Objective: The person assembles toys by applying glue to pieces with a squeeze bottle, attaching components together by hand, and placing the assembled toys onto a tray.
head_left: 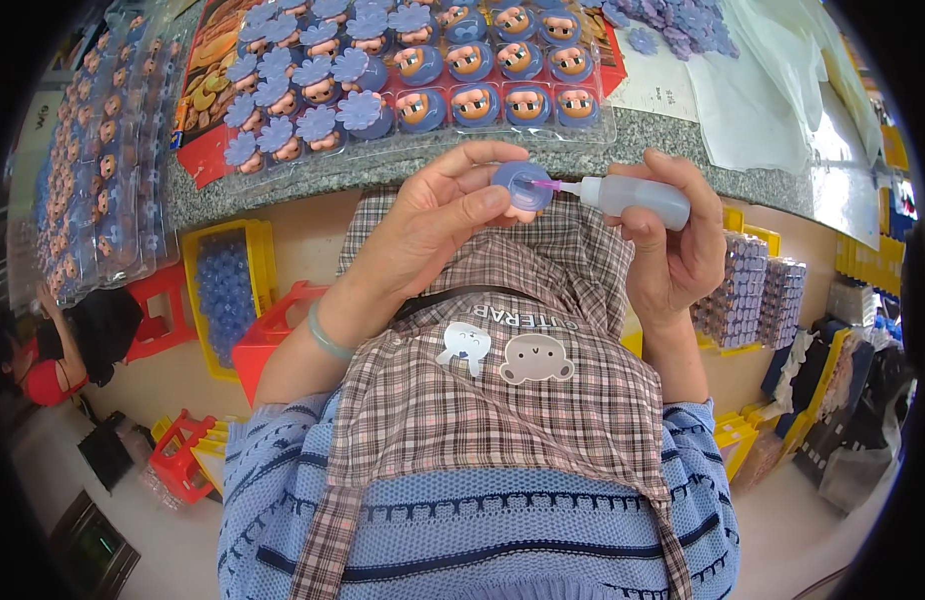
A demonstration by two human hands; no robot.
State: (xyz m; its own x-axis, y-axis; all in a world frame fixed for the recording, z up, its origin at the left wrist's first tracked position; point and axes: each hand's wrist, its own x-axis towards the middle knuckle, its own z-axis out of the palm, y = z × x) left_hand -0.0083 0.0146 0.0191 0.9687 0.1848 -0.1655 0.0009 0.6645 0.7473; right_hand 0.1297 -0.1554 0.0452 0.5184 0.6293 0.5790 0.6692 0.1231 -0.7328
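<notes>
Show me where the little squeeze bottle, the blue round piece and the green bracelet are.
squeeze bottle (643, 200), head view, on its clear body.
blue round piece (520, 186), head view, on its face.
green bracelet (326, 338), head view, on the band at the left wrist.

It was a toy assembly workshop: trays of toy faces (483, 70) covered the speckled worktable (673, 140), with yellow parts crates (228, 295) below it.

Beyond our hands, the tray of toy heads (403, 80) runs off the top edge; our left hand (433, 225) covers part of the blue disc (524, 186).
</notes>
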